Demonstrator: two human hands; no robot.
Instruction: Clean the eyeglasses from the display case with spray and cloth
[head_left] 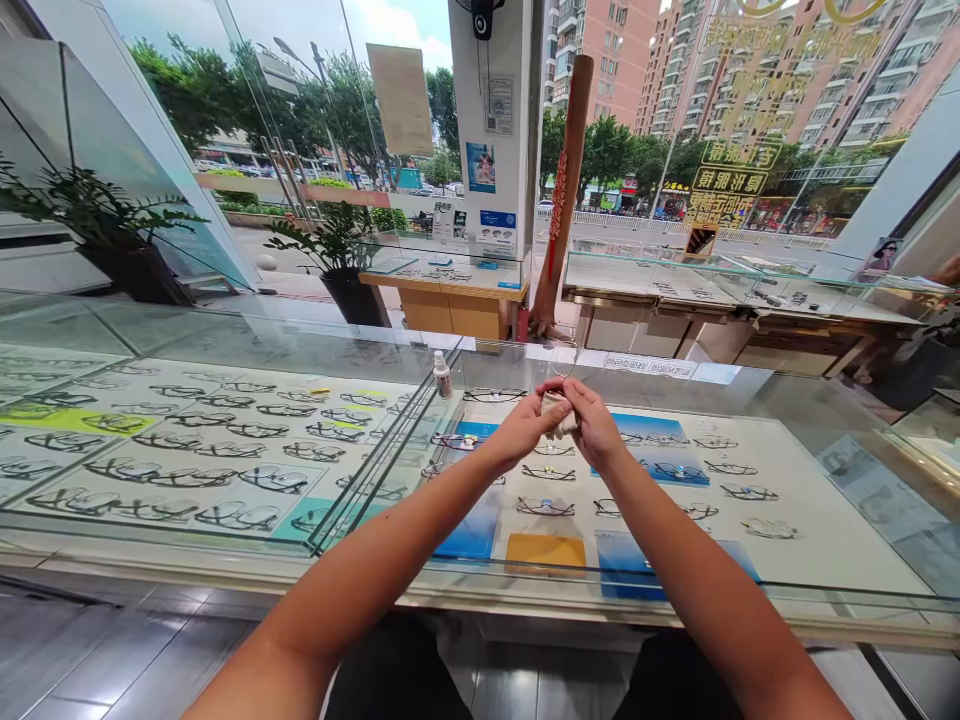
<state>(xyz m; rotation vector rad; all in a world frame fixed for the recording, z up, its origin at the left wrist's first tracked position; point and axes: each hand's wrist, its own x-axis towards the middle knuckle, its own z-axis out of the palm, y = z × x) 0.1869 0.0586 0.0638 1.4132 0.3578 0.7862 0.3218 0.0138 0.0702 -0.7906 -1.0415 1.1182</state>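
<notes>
Above the glass counter, my left hand and my right hand meet with their fingers closed. Between them is a bunched, pale cloth, pinched from both sides. Thin wire-like parts stick up just past my fingertips and look like a pair of eyeglasses; most of it is hidden by fingers and cloth. A small white bottle with a label stands upright on the glass, left of my hands. Under the glass, rows of eyeglasses lie below my hands.
The glass display counter spans the view, with more eyeglasses in its left section. An orange card lies inside near the front edge. Behind stand a wooden post, a potted plant and other display cases.
</notes>
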